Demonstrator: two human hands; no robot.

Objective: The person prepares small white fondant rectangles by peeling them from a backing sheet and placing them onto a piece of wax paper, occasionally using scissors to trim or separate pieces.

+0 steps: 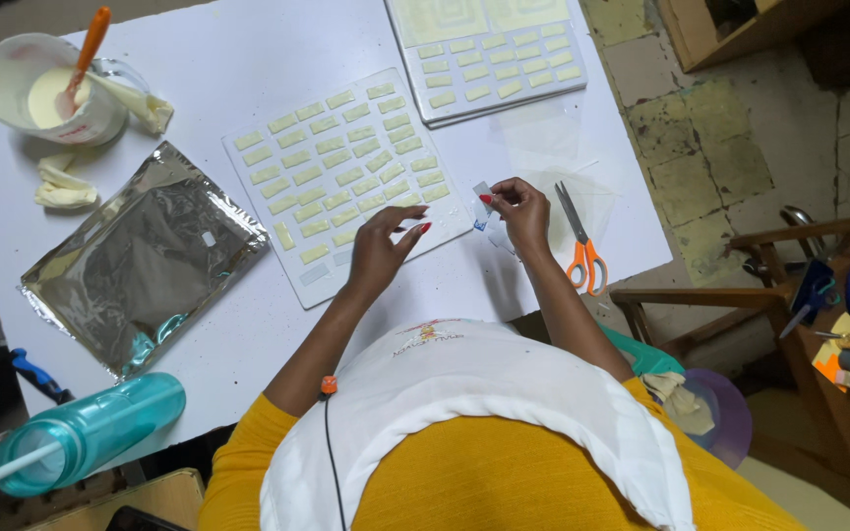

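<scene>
At the white desk (248, 39) the right hand (518, 211) pinches a small clear strip (484, 192), perhaps a plastic sachet, just beside the white tray (292, 265) of pale yellow pieces; the left hand (381, 251) rests on that tray's near edge, fingers loosely curled, gripping nothing. Orange-handled scissors (582, 246) lie just right of the right hand; a silver foil bag (140, 261) sits left of the tray.

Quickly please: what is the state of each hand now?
Left hand: fingers curled, resting on the white tray; holding nothing visible.
Right hand: pinching a small clear packet.
</scene>
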